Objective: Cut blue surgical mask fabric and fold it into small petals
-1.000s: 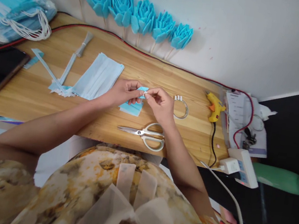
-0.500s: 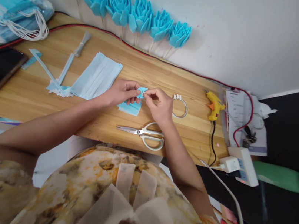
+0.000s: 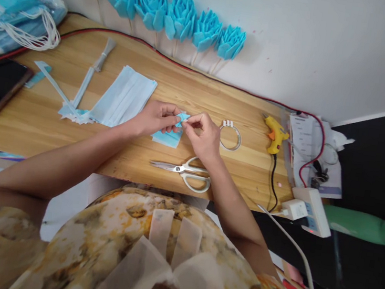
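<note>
Fingers of left hand (image 3: 156,119) and right hand (image 3: 205,137) both closed in a pinch on one small blue piece (image 3: 181,118). Largest nearby: pleated pale-blue sheet (image 3: 126,98), left of frame centre. Next: white-handled scissors (image 3: 178,169), lower centre; flat blue cutting (image 3: 166,138) just below the hands. Smallest: the held piece, mid-frame. Likely light, soft, easily creased; best gripped lightly at its edges.

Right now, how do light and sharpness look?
Head view: soft light, a faint shadow on the wall beside the rightmost blue flower; top right corner blackened; the held blue piece too small to make out its folds.
</note>
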Available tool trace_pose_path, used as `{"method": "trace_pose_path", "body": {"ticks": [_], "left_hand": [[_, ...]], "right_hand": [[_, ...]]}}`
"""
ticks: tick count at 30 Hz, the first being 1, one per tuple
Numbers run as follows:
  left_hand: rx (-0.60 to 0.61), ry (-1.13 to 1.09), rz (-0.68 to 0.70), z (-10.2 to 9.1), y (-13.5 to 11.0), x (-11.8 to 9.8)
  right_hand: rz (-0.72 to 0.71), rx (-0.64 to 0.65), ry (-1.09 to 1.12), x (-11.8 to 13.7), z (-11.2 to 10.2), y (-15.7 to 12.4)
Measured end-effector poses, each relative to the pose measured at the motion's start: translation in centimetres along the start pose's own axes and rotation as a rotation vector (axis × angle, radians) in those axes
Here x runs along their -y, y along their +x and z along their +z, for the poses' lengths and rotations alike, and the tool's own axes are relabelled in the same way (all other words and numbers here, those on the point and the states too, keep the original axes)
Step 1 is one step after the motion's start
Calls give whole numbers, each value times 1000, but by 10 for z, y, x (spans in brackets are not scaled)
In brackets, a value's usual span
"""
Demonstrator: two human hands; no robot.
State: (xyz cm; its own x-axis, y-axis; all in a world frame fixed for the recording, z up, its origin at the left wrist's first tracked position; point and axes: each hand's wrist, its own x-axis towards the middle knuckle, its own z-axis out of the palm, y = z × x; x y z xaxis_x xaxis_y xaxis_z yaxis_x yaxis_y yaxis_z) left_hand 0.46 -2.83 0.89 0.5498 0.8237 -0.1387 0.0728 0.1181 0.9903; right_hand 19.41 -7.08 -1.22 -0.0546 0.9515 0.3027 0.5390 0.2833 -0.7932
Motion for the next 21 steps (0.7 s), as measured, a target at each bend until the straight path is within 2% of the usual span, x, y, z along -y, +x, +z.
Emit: {"method": "trace_pose_path", "body": {"ticks": [5,9,11,14,21], "left_hand": [[11,36,-9,0,-1,-1],[-14,102,-11,0,0,0],[-27,146,7,1,0,0],[-28,186,48,2,0,1],[-171,212,100,1,0,0]], "right_hand": [[78,-17,94,-7,-1,2],[40,86,199,-7,-8,6],[21,134,187,-5,-11,7],[36,140,124,-2,-13,7],[39,133,115,-2,-9,7]]}}
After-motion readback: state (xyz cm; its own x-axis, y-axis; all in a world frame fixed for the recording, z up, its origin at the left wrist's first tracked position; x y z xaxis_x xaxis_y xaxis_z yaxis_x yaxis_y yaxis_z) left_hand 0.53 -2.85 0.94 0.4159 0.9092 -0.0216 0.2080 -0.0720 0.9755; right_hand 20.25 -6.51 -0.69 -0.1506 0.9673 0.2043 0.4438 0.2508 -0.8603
